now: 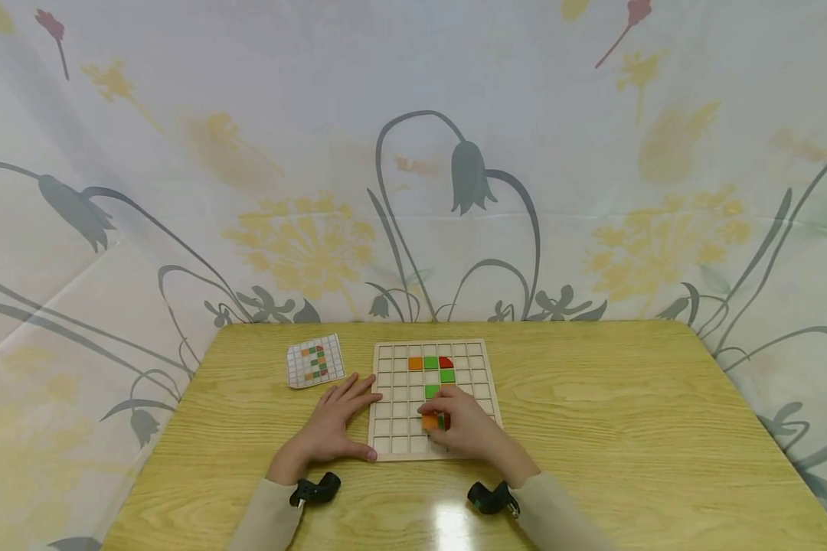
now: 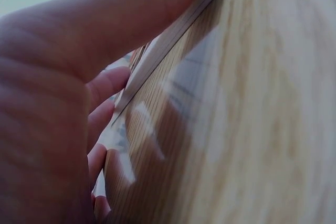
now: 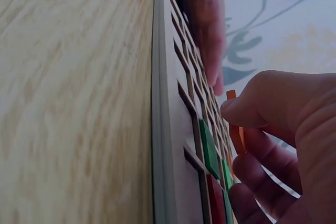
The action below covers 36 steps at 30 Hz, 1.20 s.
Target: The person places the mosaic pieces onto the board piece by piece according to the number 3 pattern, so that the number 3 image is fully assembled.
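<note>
A wooden grid board [image 1: 396,445] lies on the table. My left hand [image 1: 334,421] rests along its left edge, fingers spread, thumb at the near left corner. My right hand [image 1: 465,425] pinches an orange tile [image 3: 238,139] between thumb and fingers, close over the lower part of the board. Just beneath it, a green tile [image 3: 208,148] and a dark red tile [image 3: 215,199] sit in the grid, partly covered by the hand in the head view. Farther up the board are another orange tile [image 1: 416,363], several green tiles [image 1: 431,363] and a red rounded tile [image 1: 446,362].
A paper card [image 1: 294,375] printed with a grid and a coloured tile pattern lies left of the board, beyond the left hand. Wood-grain table [image 1: 593,413] extends on both sides. Behind it hangs a flower-patterned cloth [image 1: 303,161]. Both wrists wear black camera mounts [image 1: 489,499].
</note>
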Available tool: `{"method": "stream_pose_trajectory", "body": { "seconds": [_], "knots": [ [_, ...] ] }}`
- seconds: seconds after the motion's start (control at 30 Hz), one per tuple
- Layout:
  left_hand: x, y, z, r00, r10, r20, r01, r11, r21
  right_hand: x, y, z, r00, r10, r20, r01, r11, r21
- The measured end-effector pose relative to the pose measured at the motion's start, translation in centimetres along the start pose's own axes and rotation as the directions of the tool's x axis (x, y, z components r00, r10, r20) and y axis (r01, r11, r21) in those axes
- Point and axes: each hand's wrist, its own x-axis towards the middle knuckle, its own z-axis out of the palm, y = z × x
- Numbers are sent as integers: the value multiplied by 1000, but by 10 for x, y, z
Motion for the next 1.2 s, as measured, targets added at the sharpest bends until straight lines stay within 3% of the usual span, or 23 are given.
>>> {"method": "stream_pose_trajectory", "body": {
  "seconds": [0.57, 1.2],
  "knots": [
    [0, -2, 1, 1000, 4, 5, -4, 1000, 9, 7, -5, 16, 997, 72, 24, -71, 996, -53],
    [1, 0, -1, 1000, 11, 2, -11, 1000, 0, 6, -8, 14, 996, 94, 13, -93, 994, -51]
  ]
}}
